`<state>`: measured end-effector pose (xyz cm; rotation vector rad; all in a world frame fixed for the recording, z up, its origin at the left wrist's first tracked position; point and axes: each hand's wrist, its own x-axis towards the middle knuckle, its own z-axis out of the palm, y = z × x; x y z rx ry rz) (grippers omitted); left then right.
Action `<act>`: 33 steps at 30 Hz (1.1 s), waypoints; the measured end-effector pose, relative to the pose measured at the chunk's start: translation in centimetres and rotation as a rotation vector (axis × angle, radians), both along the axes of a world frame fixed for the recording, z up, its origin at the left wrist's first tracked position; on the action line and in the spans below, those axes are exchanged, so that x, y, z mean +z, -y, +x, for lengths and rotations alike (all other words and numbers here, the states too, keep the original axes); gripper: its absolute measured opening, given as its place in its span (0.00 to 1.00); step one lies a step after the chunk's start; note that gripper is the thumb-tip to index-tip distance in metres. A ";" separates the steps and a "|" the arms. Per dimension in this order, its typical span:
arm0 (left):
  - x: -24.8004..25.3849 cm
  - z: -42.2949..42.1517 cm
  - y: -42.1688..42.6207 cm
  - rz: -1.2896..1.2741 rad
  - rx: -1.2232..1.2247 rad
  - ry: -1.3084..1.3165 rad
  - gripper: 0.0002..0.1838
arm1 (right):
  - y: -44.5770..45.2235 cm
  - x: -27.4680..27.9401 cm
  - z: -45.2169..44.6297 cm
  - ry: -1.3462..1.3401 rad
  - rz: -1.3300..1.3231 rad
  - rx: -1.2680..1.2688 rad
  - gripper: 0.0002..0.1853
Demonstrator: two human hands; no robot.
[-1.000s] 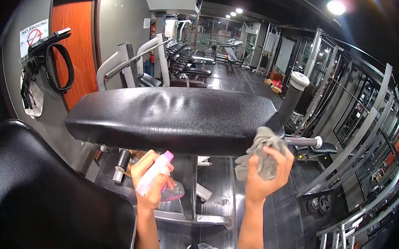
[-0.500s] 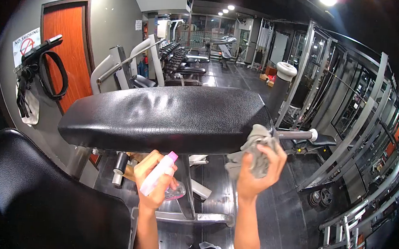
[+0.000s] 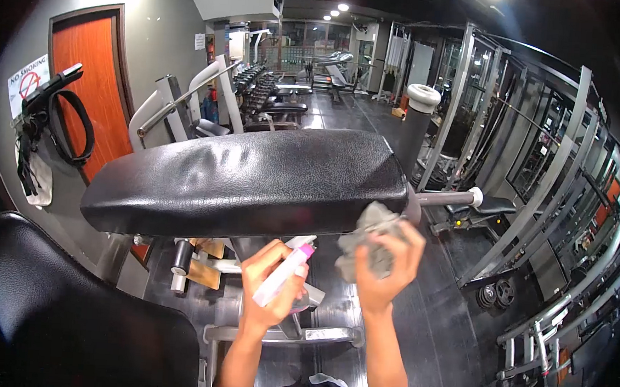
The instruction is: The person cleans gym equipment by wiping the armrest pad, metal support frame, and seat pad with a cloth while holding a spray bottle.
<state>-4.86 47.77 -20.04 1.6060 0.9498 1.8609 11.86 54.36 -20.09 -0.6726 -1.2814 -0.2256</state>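
My left hand (image 3: 269,285) is wrapped round a spray bottle (image 3: 285,273) with a white head and a pink nozzle tip; most of its body is hidden by my fingers. The nozzle points up and to the right, below the front edge of a long black padded cushion (image 3: 254,172). A crumpled grey cloth (image 3: 368,243) is gripped in my right hand (image 3: 388,269), close to the cushion's right end. Whether the cloth touches the cushion I cannot tell.
A black seat back (image 3: 69,306) fills the lower left. Below the cushion runs a metal machine frame (image 3: 315,334). To the right stand a white-capped post (image 3: 422,104) and a tall rack (image 3: 537,200). Weight plates (image 3: 495,293) lie on the floor. Behind are dumbbells (image 3: 256,84).
My left hand with the spray bottle has moved right, closer to the cloth. My right hand and the cloth have shifted slightly left and down. The camera view has turned a little.
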 end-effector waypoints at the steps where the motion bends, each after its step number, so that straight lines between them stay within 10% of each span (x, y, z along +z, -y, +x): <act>1: -0.3 0.3 -0.5 0.047 0.000 -0.039 0.08 | 0.7 -0.8 0.0 0.116 -0.054 0.076 0.14; 11: -0.8 5.2 -3.9 0.071 -0.069 -0.189 0.07 | 1.5 -6.0 3.4 -0.362 -0.162 0.010 0.11; 33: -1.6 -0.4 -0.2 -0.021 -0.035 0.013 0.07 | -2.0 -6.6 -2.8 -0.084 -0.170 0.073 0.13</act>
